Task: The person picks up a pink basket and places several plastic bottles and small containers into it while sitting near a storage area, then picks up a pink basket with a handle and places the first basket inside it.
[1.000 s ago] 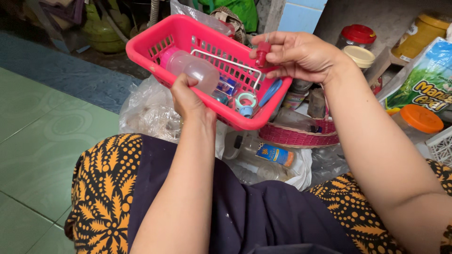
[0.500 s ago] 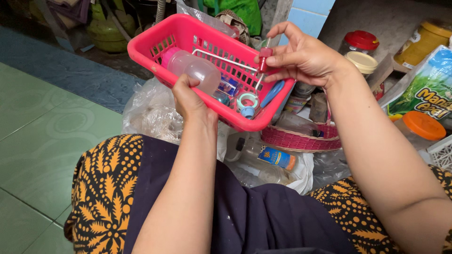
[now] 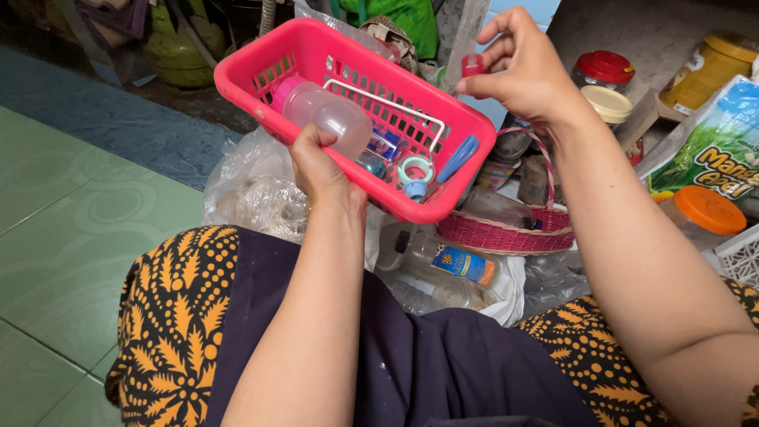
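Note:
My left hand (image 3: 320, 166) grips the near rim of a pink plastic basket (image 3: 443, 209) and holds it up, tilted. Inside lie a clear baby bottle with a pink cap (image 3: 328, 115), a white wire piece (image 3: 387, 99), a blue handle (image 3: 458, 156), a small roll of tape (image 3: 415, 170) and other small items. My right hand (image 3: 526, 71) is raised above the basket's far right corner and pinches a small red cap-like piece (image 3: 472, 65) between thumb and fingers.
Below the basket sit a woven pink basket (image 3: 506, 233), a clear plastic bag (image 3: 253, 190) and a plastic bottle with a blue label (image 3: 455, 265). Jars with red (image 3: 605, 67), cream (image 3: 609, 103) and orange (image 3: 708, 209) lids and a green-white packet (image 3: 711, 150) stand at right. Green tiled floor lies at left.
My right hand has lifted off the basket's far rim, rising with the small red piece in its fingers. My left hand still holds the basket in the same place.

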